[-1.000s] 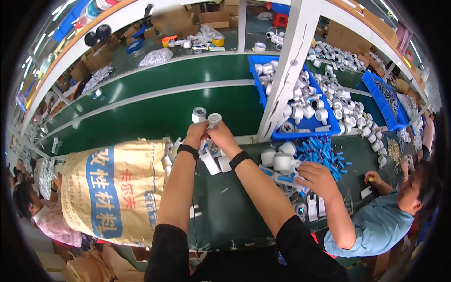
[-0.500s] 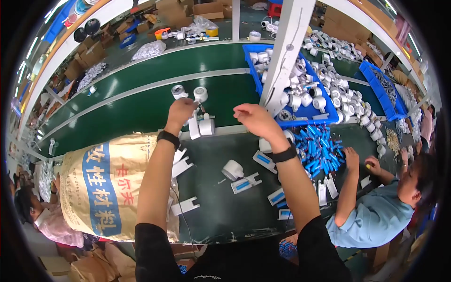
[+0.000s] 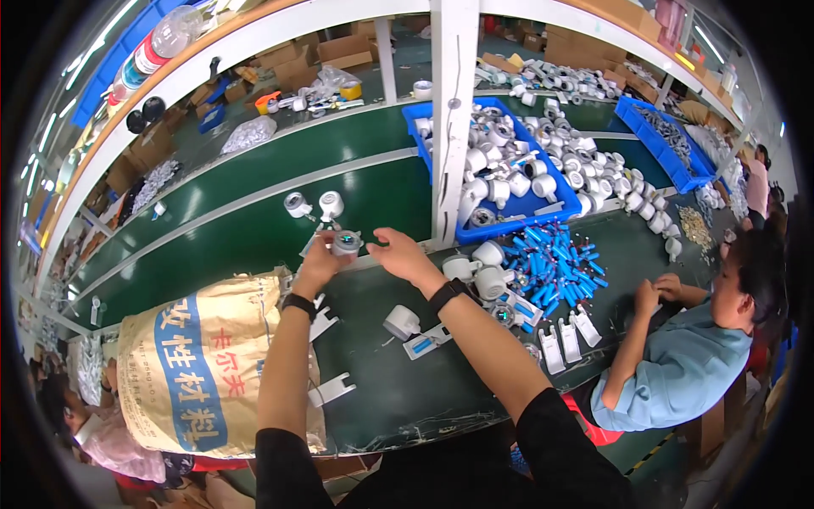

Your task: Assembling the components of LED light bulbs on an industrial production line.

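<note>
My left hand [image 3: 319,265] pinches a white round housing [image 3: 346,243], whose open face shows a circuit board with a small green light. Just to its right, my right hand [image 3: 404,256] is open, its fingers apart and pointing toward the housing without touching it. Beyond my hands, a white housing [image 3: 331,204] and another with a dark face [image 3: 297,204] rest on the green belt. Between my forearms lie a white housing [image 3: 401,322] and a white bracket holding a blue battery [image 3: 424,343]. More white housings [image 3: 490,282] sit beside my right forearm.
A blue tray [image 3: 519,227] heaped with white housings stands behind a white post [image 3: 455,119]. Blue batteries [image 3: 551,265] lie piled in front. A paper sack [image 3: 237,339] covers the left bench, near a slotted white piece [image 3: 332,390]. A co-worker [image 3: 678,365] sits at right.
The view has shifted. My left hand has drawn the housing nearer and turned its open face up. My right hand has come closer to it. The co-worker's hands have left the battery pile and come together.
</note>
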A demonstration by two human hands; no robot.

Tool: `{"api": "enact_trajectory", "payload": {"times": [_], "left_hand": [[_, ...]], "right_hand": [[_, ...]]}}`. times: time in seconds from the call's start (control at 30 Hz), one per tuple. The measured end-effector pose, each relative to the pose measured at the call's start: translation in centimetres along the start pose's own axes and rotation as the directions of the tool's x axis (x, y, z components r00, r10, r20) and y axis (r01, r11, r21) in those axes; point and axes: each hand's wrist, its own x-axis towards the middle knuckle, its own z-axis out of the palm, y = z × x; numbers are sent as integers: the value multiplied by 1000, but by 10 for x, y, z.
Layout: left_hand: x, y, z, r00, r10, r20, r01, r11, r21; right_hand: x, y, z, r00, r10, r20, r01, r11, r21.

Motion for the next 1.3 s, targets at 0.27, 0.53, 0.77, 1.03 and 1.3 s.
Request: {"api": "enact_trajectory", "payload": {"times": [0.27,0.53,0.77,1.03,1.3], "left_hand": [[-9,-32,-34,1000,11,17,-10,998,-59],[46,0,-41,989,134,-69,-80,855,513],[65,-9,1,996,66,55,-85,843,531],[59,-6,-42,989,-105,106,107,994,-20],[31,12,-54,938,-197,286,264,940,-217]], "right_hand": [[46,4,54,993,61,98,-45,987,-156],[68,24,42,989,59,-132,-85,976,-202],[62,9,24,1000,18,-21,-17,998,53],[64,-10,10,967,251,30,-234,843,485],[53,-31,8,965,184,190,-257,816,517]]}}
